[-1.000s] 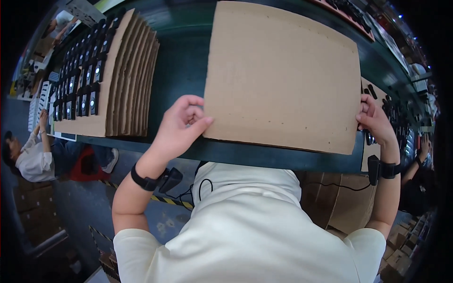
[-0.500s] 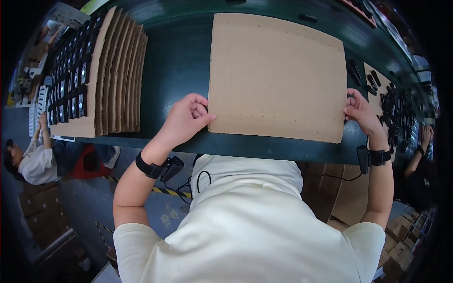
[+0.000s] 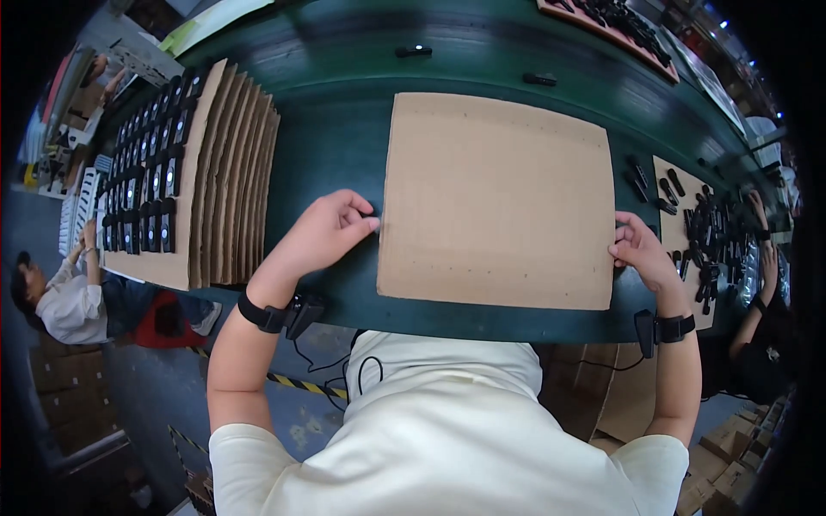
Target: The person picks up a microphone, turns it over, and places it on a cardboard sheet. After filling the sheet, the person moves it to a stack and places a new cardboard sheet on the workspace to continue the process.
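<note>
Cardboard sheet (image 3: 499,199) lying flat on green table (image 3: 335,138), centre. Left hand (image 3: 325,230) pinching its left edge, right hand (image 3: 638,249) gripping its right edge. Stacked cardboard sheets (image 3: 228,185) carrying small black parts sitting left; loose black parts (image 3: 710,236) crowding right.

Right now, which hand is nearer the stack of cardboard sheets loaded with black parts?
Left. The left hand is at the bare cardboard sheet's left edge, beside the stack; the right hand is at its right edge, far from it.
</note>
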`<state>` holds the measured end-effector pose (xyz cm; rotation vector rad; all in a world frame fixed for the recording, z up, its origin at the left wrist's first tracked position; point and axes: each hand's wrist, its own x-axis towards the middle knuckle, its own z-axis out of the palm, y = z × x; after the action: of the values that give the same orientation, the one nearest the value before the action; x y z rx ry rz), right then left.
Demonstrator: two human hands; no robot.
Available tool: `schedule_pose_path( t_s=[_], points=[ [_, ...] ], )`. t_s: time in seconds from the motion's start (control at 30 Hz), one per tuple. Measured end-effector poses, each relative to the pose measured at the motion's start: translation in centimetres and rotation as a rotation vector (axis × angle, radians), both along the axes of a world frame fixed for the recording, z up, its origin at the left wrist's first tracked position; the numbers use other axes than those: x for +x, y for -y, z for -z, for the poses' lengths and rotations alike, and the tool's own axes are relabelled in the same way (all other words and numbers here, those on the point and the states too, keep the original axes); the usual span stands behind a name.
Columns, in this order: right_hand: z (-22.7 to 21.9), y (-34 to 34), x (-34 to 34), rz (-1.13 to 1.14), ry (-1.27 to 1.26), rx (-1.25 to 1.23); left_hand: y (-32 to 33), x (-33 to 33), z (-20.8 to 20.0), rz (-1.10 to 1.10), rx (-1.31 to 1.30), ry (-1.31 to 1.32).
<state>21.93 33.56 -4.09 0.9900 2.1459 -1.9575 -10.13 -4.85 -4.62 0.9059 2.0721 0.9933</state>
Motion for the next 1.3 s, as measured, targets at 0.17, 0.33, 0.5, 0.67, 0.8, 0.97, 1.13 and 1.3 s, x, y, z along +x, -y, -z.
schedule_pose_path(
  t_s=[0.17,0.33,0.5,0.67,0.8,0.97,1.13,1.3],
  points=[
    [-0.5,-1.9,0.4,-0.015,0.053,0.167,-3.1,-4.6,0.3,-0.093,0.109,-0.062],
    [-4.5,-5.5,-3.1,-0.063,-0.008,0.560,-7.4,-10.7,0.9,-0.156,0.202,-0.215],
    [-9.1,-5.9,-13.1,-0.221,-0.111,0.769,-12.3,-16.0,-0.1,-0.175,0.121,-0.508],
    [-9.5,-3.0,-24.5,-0.368,0.027,0.597,-15.0,-20.9,1.7,-0.189,0.079,-0.803],
    [-4.9,-3.2,-29.7,-0.480,0.010,1.006,-16.7,-22.9,3.0,-0.165,0.053,-0.842],
    [-0.8,-4.2,-32.0,-0.553,0.097,1.328,-17.7,-23.7,3.0,-0.120,-0.112,-0.808],
    [-1.3,-4.6,-33.4,-0.569,0.139,1.223,-17.2,-24.7,2.6,-0.172,-0.034,-0.604],
    [-7.7,-0.6,-30.2,-0.463,-0.105,0.639,-15.1,-18.2,-0.5,-0.256,0.306,-0.425]
  ],
)
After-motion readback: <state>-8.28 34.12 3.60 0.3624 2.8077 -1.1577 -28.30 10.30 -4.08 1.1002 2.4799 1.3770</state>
